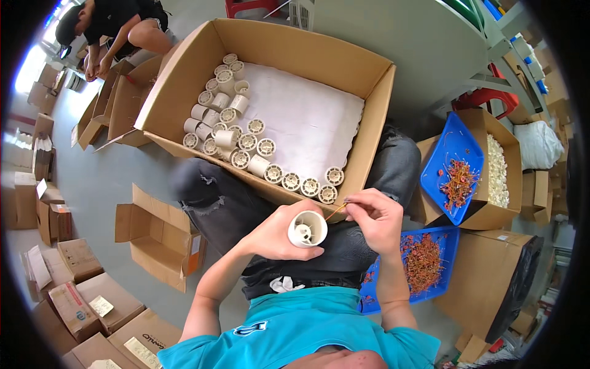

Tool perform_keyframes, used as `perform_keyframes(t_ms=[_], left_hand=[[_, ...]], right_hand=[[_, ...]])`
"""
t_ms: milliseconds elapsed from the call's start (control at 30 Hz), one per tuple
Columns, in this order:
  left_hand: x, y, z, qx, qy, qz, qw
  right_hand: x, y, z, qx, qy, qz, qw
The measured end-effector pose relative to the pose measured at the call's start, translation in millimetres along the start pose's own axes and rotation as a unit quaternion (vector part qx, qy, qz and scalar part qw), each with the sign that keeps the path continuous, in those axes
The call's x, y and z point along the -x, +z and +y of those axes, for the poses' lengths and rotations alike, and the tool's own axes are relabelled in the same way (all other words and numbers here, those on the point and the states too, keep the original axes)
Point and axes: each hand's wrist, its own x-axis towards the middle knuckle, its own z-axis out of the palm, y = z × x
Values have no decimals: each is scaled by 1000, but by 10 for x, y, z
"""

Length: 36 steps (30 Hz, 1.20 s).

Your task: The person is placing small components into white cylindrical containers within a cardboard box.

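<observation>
Above my lap, my left hand [273, 234] is wrapped round a white plastic cylinder [308, 229], its open mouth facing up and a small moulded part visible inside. Just to its right, my right hand [379, 219] pinches a thin orange-yellow wire [335, 212] between thumb and fingertips. The wire's left end reaches the cylinder's rim; whether it goes inside cannot be made out. In front of my hands is a large open cardboard box [375, 129]. Several similar white cylinders [239, 158] line its left and near sides, some upright and some lying over.
To my right are two blue trays [447, 138] of red-and-orange wired parts [424, 264], and a carton of small white pieces [496, 169]. An open carton [153, 237] lies on the floor at left. Another person [114, 31] crouches at the far left, near more boxes [120, 117].
</observation>
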Motion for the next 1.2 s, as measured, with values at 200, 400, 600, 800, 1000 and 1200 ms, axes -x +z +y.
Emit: perform_keyframes(t_ms=[200,400,600,800,1000,1200], left_hand=[[270,-23,-93,204,-7,2,979],[319,-61,-183,229,-23,9,973],[408,40,-118,145,-47,9,988],[286,70,-129,-40,91,31,995],[380,78,-293,342,17,178,922],[161,209,-461,260,68,133,954]], right_hand=[[71,138,105,-19,-18,-36,999],[66,79,83,-58,117,-82,988],[53,47,184,59,21,-109,992],[36,92,234,-27,41,-21,999],[22,-66,30,71,-100,43,991],[-25,-45,-39,93,-106,44,989]])
